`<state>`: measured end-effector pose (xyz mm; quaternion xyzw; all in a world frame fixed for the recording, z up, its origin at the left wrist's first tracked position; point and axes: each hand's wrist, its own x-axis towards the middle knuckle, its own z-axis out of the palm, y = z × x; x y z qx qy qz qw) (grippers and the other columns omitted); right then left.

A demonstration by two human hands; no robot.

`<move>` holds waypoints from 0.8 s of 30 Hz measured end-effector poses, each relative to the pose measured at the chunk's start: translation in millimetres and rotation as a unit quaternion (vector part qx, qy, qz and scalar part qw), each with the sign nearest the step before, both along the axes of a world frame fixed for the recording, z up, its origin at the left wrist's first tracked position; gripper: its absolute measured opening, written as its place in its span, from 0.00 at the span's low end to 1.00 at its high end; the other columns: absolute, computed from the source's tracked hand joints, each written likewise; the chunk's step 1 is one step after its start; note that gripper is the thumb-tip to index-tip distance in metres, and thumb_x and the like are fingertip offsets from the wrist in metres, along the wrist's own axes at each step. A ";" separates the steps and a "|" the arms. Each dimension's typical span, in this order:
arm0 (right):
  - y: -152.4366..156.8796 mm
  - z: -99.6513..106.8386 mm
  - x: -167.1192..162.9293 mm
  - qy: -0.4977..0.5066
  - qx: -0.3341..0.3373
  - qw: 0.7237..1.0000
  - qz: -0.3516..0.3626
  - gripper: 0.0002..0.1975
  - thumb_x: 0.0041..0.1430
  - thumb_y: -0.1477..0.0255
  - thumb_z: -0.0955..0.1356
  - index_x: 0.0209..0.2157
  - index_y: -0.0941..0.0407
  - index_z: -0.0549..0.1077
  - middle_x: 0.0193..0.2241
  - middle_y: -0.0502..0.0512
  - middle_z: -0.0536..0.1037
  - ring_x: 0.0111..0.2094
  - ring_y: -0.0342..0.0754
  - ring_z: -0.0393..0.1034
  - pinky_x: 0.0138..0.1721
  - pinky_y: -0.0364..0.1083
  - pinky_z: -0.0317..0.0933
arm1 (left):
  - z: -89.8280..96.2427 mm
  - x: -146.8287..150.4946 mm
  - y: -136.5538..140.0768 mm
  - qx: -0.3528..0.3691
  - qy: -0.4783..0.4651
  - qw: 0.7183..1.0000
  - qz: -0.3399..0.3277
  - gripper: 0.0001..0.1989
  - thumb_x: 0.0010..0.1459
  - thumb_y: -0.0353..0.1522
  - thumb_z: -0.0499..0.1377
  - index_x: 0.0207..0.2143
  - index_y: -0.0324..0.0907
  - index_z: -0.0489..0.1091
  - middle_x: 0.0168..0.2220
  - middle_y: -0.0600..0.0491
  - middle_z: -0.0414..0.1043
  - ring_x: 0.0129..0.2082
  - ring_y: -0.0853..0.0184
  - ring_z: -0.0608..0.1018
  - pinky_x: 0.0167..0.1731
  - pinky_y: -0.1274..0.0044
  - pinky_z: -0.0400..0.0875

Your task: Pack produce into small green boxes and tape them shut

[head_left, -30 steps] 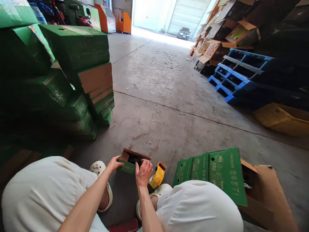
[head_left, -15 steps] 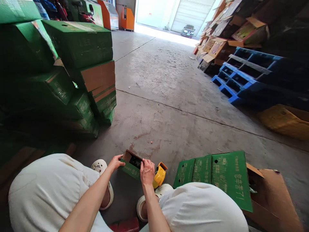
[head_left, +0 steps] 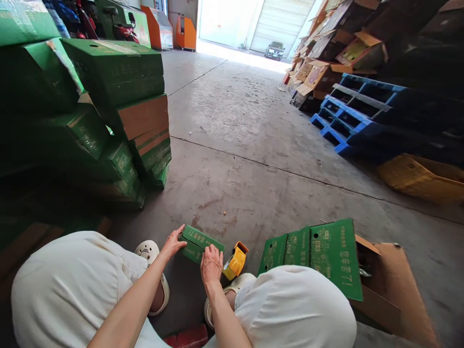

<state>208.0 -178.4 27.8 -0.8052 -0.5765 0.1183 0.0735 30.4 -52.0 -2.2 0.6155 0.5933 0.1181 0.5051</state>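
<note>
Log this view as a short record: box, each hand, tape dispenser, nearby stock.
Small green box: top flap down
Left hand: touching the box's left end
Right hand: touching the box near its right end
Yellow tape dispenser: untouched, right of the right hand
Open carton: farther right
Green cartons: stacked, left

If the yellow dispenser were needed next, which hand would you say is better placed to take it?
Probably the right hand: it touches the end of the box beside the dispenser, while the left hand holds the opposite end.
</note>
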 end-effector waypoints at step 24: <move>-5.9 -23.5 -5.9 0.044 0.005 0.999 -0.025 0.26 0.69 0.68 0.64 0.67 0.52 0.68 0.73 0.64 0.61 0.76 0.62 0.44 0.70 0.72 0.41 | -1.2 44.8 -16.2 0.249 0.155 0.851 -0.436 0.63 0.47 0.40 0.70 0.79 0.45 0.41 0.77 0.35 0.44 0.77 0.42 0.45 0.73 0.51 0.28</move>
